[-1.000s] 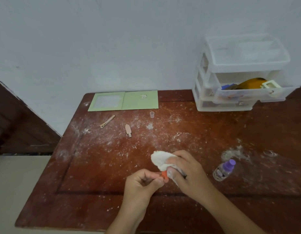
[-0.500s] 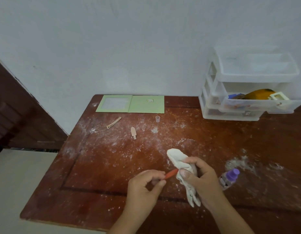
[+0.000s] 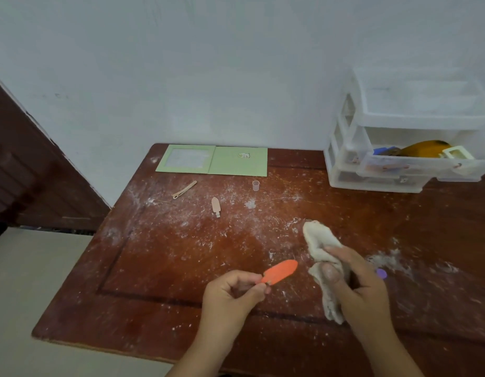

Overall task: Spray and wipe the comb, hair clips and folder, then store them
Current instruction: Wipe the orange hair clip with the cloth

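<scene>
Folder-cleaning things lie before us on a dusty reddish-brown wooden surface (image 3: 159,268), streaked with white powder and set against a pale wall. At its far right corner we see a clear plastic drawer unit (image 3: 350,170), its middle drawer pulled out and holding a yellow-orange object among smaller bits we cannot make out. At the far edge lies the light green open folder (image 3: 235,161), flat, with a clear window in its left half. Our right hand (image 3: 358,284) has its fingers and thumb curled around a crumpled off-white cloth (image 3: 317,240), which sticks up above the fist and hangs below it. Our left hand (image 3: 230,295) pinches the narrow end of a flat orange hair clip (image 3: 280,272), its broad end pointing up and right toward the cloth; clip and cloth are near each other but apart. Between the folder and our hands lie a slim beige hair clip (image 3: 184,189), angled, and a shorter beige hair clip (image 3: 215,206), well apart from each other. A small clear plastic cap (image 3: 255,185) stands just in front of the folder. A purple bottle cap (image 3: 382,273) peeks out from behind the right hand.
</scene>
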The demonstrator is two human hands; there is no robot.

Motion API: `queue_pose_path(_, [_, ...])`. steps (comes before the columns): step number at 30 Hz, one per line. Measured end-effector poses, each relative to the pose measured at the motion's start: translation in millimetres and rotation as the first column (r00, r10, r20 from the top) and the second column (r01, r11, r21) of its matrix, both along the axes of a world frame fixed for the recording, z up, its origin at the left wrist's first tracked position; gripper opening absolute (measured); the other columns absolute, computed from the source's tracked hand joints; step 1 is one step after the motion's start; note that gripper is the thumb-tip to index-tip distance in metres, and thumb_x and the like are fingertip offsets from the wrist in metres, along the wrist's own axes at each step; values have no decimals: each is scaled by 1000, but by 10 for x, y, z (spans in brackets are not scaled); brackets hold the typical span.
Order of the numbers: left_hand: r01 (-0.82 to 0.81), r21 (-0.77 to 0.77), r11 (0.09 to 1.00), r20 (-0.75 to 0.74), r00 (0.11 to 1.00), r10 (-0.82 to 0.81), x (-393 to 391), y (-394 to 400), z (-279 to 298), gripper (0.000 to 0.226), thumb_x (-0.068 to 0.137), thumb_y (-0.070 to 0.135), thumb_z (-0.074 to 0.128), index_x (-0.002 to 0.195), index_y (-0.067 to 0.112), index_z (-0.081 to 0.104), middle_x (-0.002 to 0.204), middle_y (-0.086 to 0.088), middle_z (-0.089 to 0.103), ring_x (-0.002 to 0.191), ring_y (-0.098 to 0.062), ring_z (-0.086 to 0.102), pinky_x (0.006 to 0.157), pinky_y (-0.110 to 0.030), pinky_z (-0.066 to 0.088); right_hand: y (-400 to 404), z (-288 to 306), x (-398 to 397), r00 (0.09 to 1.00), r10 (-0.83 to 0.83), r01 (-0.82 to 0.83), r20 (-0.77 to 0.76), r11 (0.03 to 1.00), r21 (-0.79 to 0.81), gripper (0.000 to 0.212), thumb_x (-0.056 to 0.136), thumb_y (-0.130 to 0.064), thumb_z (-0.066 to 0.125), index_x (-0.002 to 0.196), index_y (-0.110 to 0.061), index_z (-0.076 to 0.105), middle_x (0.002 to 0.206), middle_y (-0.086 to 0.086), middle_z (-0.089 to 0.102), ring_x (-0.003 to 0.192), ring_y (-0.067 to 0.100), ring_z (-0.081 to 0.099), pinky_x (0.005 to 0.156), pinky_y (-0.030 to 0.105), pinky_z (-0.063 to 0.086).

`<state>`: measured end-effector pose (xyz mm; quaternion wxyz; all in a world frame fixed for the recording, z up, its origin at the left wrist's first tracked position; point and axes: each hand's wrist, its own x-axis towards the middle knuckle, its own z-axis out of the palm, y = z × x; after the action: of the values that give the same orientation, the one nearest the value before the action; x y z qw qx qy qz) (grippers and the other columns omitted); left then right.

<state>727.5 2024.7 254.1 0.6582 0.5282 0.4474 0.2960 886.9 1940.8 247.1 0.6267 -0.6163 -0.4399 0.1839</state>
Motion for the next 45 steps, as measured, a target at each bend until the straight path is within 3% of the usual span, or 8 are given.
queue_pose_path(7, [70, 270, 960, 23, 997, -79, 40, -45, 24, 8, 55, 24, 75, 61, 19, 72, 57, 1, 69, 54, -4, 59, 54, -17, 48, 128, -45, -160, 744, 155, -180, 650, 983, -28, 25, 96, -34, 37, 104, -21, 56, 114, -10, 53, 112, 8, 46, 104, 19, 30])
queue_pose_path(13, [84, 262, 962, 59, 993, -102, -26, -80, -34, 8, 49, 32, 72, 55, 26, 71, 59, 0, 70, 55, -6, 62, 55, -17, 50, 81, -145, -157, 748, 212, -126, 629, 976, -178, 16, 90, -25, 43, 100, -19, 55, 97, 3, 57, 90, 8, 48, 83, 6, 33])
queue_pose_path(19, [22, 219, 975, 36, 999, -31, -73, -47, -53, 42, 66, -17, 68, 51, 23, 72, 54, 0, 70, 54, -6, 64, 56, -16, 51, -2, -68, 58, 909, 126, -81, 398, 989, -127, 21, 78, -25, 51, 98, -25, 58, 91, -7, 59, 67, 1, 55, 55, 4, 43])
queue_pose_path(24, [86, 243, 966, 90, 990, -110, -35, -15, 29, 8, 55, 14, 75, 56, 21, 72, 54, -2, 69, 52, -6, 63, 53, -15, 49, 25, 11, -102, 945, 304, -248, 119, 906, -344, 27, 68, -43, 52, 93, -51, 59, 88, -17, 66, 81, 1, 62, 68, 10, 45])
queue_pose_path(27, [-29, 155, 987, 126, 992, 9, 42, -10, -6, 28, 70, -11, 68, 56, 14, 70, 52, -5, 67, 49, -5, 59, 50, -14, 47, 17, 36, -159, 988, 156, -147, 3, 933, -330, 22, 71, -24, 63, 80, -44, 63, 85, -24, 65, 79, 1, 62, 69, 12, 47])
queue_pose_path(33, [-45, -295, 954, 332, 932, 147, 308, -175, 17, 19, 70, -8, 66, 58, 7, 69, 54, -1, 66, 51, -7, 62, 50, -16, 52, 51, 114, -306, 998, -33, 48, 55, 950, -309, 39, 78, 5, 61, 71, -33, 54, 77, -13, 61, 72, -14, 54, 59, 1, 39])
queue_pose_path(41, [-134, -162, 978, 212, 963, 168, 311, -65, 22, 25, 93, 5, 40, 73, 7, 54, 63, 0, 66, 59, -8, 63, 53, -18, 50, -38, -13, -229, 983, -149, 173, 107, 948, -268, 32, 73, -25, 63, 70, -56, 59, 67, -17, 65, 70, -12, 55, 62, 0, 39])
queue_pose_path(45, [37, 28, 999, 41, 998, -38, 211, -54, 11, 25, 89, 2, 52, 66, 9, 60, 49, 0, 64, 44, -5, 57, 47, -15, 44, 90, 232, -33, 911, 29, 18, 410, 994, -109, 26, 75, -33, 48, 94, -31, 65, 88, -20, 60, 78, -21, 52, 67, -5, 37])
